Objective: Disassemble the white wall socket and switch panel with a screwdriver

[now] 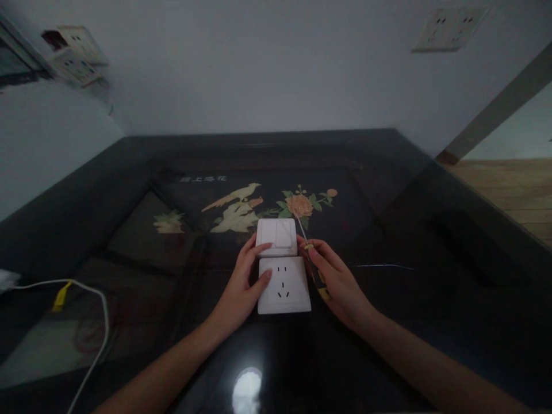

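A bare left forearm [185, 353] and a bare right forearm [414, 352] are extending from the bottom of the view over a glossy black tabletop [435, 322]. The left hand [244, 283] is gripping a square white plastic socket plate [283, 290] with five slots, its thumb lying on the front near the left edge, while its fingers are holding the left side of a square white plastic switch plate [265, 230] just beyond. In this dim light I cannot tell whether the plates are resting on the tabletop or hanging above it. The right hand [340, 280] is gripping a slim screwdriver [318, 277] with a black and yellow handle, its fingers sitting at the switch plate's right edge. The thin metal shaft is pointing away, its tip overlapping a pink-orange flower [301, 202] that is decorating the tabletop beside a yellowish bird [239, 195]. At the left, a white cable [106, 322] bearing a bright yellow tag [61, 296] is curving along. Behind, a pale wall [259, 69] is carrying a white double socket [449, 29] at upper right
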{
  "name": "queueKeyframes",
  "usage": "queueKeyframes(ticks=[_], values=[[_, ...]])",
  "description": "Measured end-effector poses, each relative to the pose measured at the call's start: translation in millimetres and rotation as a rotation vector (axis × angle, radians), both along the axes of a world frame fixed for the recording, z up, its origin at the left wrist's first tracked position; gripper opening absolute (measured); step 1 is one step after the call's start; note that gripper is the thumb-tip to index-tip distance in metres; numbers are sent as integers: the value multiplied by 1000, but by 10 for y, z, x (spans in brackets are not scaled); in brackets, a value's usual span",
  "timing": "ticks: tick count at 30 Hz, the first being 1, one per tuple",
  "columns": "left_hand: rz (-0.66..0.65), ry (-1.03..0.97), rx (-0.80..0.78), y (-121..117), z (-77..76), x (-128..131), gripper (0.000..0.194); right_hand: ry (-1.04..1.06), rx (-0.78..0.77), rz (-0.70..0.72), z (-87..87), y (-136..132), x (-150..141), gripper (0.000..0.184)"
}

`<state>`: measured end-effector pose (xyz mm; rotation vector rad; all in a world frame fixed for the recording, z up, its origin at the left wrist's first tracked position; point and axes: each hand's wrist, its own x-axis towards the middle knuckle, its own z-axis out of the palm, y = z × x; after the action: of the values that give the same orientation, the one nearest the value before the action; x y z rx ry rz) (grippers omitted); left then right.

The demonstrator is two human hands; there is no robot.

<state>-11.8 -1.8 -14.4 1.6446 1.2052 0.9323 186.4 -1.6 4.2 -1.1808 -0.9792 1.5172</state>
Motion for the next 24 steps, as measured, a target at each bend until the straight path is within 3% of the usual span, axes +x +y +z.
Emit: queueKeyframes(ticks=[7,13,16,21,24], values=[[-25,284,205,-6,279,-126,29,-9,24,-81,61,-75,314,21],[-99,376,104,17,443,-250,18,-43,-30,8,99,-162,395,26],[-114,404,19,9,422,-274,33,-75,-52,86,86,-175,327,29],[-197,435,-90,-40,412,-270,86,-115,-116,172,32,-200,279,30],[-261,450,-96,-74,398,-230,101,-134,-164,169,39,-217,278,32]])
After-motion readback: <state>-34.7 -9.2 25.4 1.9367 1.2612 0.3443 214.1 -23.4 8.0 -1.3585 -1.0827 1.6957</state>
